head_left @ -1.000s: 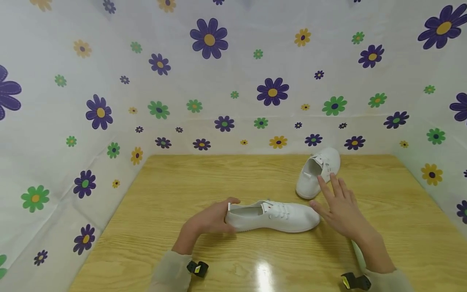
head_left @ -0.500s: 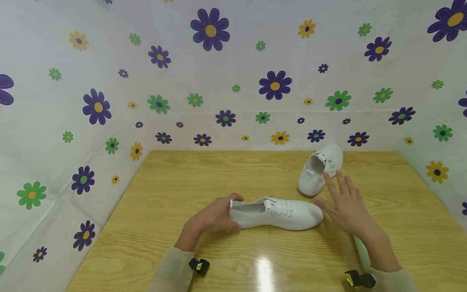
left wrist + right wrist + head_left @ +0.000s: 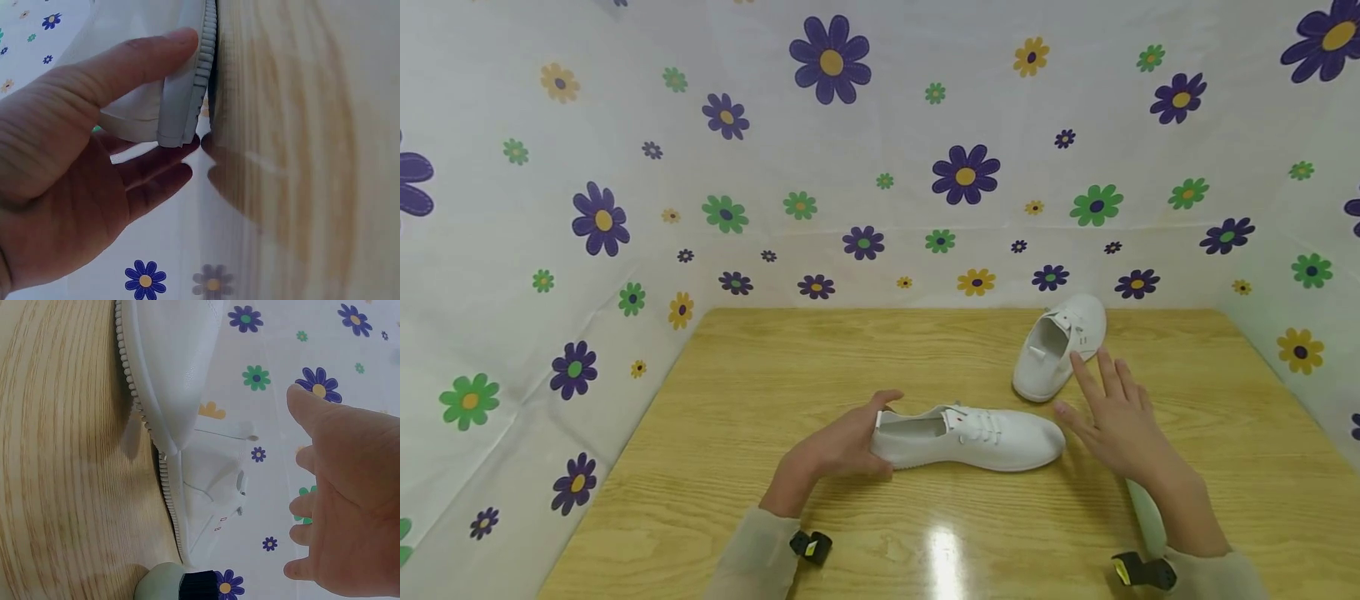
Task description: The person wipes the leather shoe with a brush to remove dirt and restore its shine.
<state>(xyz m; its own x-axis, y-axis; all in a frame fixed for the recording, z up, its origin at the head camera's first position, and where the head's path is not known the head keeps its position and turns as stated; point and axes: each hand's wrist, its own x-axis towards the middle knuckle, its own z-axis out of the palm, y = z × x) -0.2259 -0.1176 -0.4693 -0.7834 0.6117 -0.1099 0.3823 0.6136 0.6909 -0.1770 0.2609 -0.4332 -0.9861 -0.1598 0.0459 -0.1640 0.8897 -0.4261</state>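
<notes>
A white lace-up shoe (image 3: 1000, 442) stands sole down on the wooden table, its toe pointing right. My left hand (image 3: 842, 442) holds it loosely by the heel; in the left wrist view the thumb (image 3: 153, 56) lies against its side and the other fingers reach round behind the heel. Just right of the toe hovers my right hand (image 3: 1116, 421), fingers spread, holding nothing; the right wrist view shows it apart from the shoe. Farther back stands a second white shoe (image 3: 1041, 367), angled with its toe away, partly overlapped by the right fingertips in the head view.
Under my right forearm lies a long pale green object (image 3: 1144, 512), mostly hidden; the right wrist view shows a rounded green end (image 3: 156, 584) with a black part. Flower-printed white sheeting (image 3: 880, 133) encloses the table (image 3: 790, 358) at the back and sides.
The head view has shifted slightly. My left forefinger has lifted a little away from the heel, and my right hand has drawn slightly right of the toe. Both shoes look still on the table.
</notes>
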